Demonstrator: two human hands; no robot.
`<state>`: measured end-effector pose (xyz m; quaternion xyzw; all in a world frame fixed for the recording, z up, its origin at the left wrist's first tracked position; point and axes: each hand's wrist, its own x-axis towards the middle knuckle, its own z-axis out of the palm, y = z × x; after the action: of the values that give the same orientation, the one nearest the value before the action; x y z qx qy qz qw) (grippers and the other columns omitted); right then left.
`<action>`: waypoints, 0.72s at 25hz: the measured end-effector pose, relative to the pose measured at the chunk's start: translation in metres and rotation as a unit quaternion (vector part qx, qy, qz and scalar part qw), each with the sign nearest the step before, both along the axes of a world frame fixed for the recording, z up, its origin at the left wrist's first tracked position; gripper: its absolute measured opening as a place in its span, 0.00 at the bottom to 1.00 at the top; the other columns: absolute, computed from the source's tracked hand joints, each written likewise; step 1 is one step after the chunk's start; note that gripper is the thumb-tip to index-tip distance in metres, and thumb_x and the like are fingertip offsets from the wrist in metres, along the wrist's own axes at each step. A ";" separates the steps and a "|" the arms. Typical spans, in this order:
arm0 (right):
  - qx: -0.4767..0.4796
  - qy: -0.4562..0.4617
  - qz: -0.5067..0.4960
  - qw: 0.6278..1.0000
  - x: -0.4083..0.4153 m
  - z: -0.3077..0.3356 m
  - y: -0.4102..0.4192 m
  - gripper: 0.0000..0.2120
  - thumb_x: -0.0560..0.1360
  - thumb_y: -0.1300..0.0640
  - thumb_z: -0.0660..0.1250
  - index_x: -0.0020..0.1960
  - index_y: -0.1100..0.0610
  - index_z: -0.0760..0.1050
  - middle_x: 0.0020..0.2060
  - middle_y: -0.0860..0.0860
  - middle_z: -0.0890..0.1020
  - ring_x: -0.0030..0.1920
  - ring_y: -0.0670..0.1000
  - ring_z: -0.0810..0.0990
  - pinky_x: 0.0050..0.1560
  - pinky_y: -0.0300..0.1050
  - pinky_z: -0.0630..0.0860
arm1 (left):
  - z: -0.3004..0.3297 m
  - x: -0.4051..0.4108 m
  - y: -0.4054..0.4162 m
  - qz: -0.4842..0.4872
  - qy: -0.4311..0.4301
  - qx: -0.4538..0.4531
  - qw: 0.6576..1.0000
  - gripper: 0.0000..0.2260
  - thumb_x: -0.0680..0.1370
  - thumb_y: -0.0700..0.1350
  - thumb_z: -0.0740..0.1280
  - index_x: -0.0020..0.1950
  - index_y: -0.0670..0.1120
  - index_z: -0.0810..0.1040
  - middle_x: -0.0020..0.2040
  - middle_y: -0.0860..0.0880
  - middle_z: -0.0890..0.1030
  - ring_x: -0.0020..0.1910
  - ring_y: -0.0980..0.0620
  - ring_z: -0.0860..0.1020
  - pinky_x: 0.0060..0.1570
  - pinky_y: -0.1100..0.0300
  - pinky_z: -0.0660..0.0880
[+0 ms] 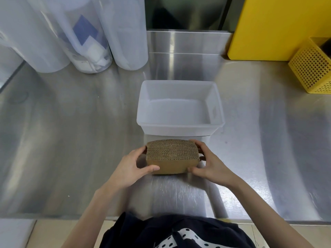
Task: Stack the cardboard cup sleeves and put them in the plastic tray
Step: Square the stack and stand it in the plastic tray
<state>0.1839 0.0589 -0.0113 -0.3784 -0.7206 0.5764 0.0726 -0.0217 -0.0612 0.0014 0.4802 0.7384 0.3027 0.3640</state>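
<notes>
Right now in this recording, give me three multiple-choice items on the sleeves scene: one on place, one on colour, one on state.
1. Where is the brown stack of cardboard cup sleeves?
A. inside the tray
B. on the steel counter, just in front of the tray
C. beside the clear tubes

2. What colour is the perforated plastic basket at far right?
A. yellow
B. blue
C. white

3. What does the translucent white plastic tray hold?
A. sleeves
B. cups
C. nothing

Answers: 1 B, the left hand and right hand grip it at both ends near the tray's front wall; 2 A, plainly yellow; 3 C, its bare floor shows.
</notes>
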 end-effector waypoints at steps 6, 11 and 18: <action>0.012 0.022 0.021 0.999 -0.010 0.031 0.012 0.33 0.62 0.55 0.68 0.64 0.47 0.59 0.54 0.39 0.72 0.56 0.41 0.70 0.52 0.31 0.70 | 0.021 -0.011 0.007 0.020 -0.050 0.010 0.999 0.25 0.60 0.63 0.72 0.52 0.71 0.65 0.40 0.83 0.73 0.47 0.78 0.73 0.49 0.84 0.66; 0.051 0.019 0.052 0.997 -0.020 0.056 0.032 0.35 0.67 0.57 0.71 0.66 0.42 0.54 0.56 0.43 0.70 0.58 0.47 0.70 0.57 0.38 0.69 | 0.039 -0.028 0.027 0.002 -0.028 0.034 0.999 0.24 0.57 0.64 0.68 0.51 0.73 0.67 0.43 0.77 0.77 0.50 0.72 0.76 0.53 0.78 0.69; 0.109 0.003 0.055 0.993 -0.047 0.083 0.073 0.35 0.69 0.60 0.70 0.69 0.50 0.56 0.52 0.41 0.69 0.46 0.40 0.71 0.49 0.29 0.69 | 0.076 -0.058 0.077 -0.026 -0.011 0.036 0.999 0.37 0.57 0.62 0.67 0.65 0.54 0.68 0.52 0.58 0.79 0.52 0.59 0.78 0.56 0.67 0.70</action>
<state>0.1365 0.1319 0.0719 -0.3264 -0.7985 0.4989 0.0836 -0.0796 0.0163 0.0774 0.5086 0.7103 0.3246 0.3626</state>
